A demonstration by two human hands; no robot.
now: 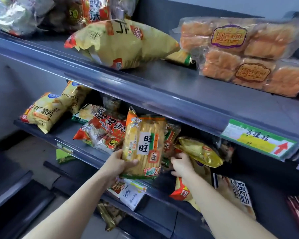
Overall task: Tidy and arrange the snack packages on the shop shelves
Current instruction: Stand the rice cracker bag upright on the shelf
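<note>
The left hand (pixel 118 165) grips the tall yellow-and-orange rice cracker pack (pixel 141 145) at its lower left corner, thumb across the front. The pack stands nearly upright at the front of the grey metal middle shelf (pixel 66 133), its bottom end over the shelf's edge.

Just beside it, the right hand (pixel 180 165) reaches in with bent fingers among the red-and-green packs (pixel 170 140) behind it. Whether it holds any of them I cannot tell. A shiny gold foil bag (pixel 198 150) lies tilted right above this hand. An orange-and-yellow bag (pixel 182 191) lies under the wrist, and a pale pack with black lettering (pixel 235 192) sits to the right of the forearm.

Behind and left of the held pack, a red-and-white cracker pack (pixel 104 128) lies slanted, touching it, with a green-edged pack (pixel 85 113) further back. Two yellow crisp bags (pixel 45 111) lean together at the shelf's left end, well apart from the hands.

The front rail of the grey upper shelf (pixel 162 80) hangs close over the held pack's top. The rail carries a green-and-yellow price label with a red arrow (pixel 259 140). On that upper shelf lie a large crumpled yellow bag (pixel 121 44) and two stacked clear packs of orange-brown buns (pixel 245 54).

Below, a white pack (pixel 131 194) juts out beneath the middle shelf's rail.
</note>
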